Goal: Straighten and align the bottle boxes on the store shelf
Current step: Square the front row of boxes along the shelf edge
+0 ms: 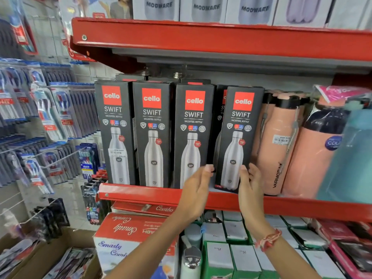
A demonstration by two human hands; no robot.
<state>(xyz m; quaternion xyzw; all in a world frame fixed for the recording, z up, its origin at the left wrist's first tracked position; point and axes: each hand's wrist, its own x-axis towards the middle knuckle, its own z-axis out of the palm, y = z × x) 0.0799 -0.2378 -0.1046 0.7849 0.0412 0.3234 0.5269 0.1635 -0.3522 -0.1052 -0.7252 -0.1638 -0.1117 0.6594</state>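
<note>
Several black Cello Swift bottle boxes stand in a row on the red shelf (141,193). The left box (113,133), the second box (153,137) and the third box (193,137) stand upright, close together. The rightmost box (239,137) tilts slightly, with a gap to its left showing another box (220,109) behind. My left hand (196,192) presses its fingertips on this box's lower left edge. My right hand (249,186) grips its lower right edge, thumb on the front. More boxes stand in a back row.
Peach bottles (281,141) and a teal bottle (350,158) crowd the shelf right of the boxes. The upper shelf (201,39) holds Modware boxes. Toothbrush packs (50,117) hang at left. Red Smarty Combo cartons (128,228) and white boxes (235,230) sit below.
</note>
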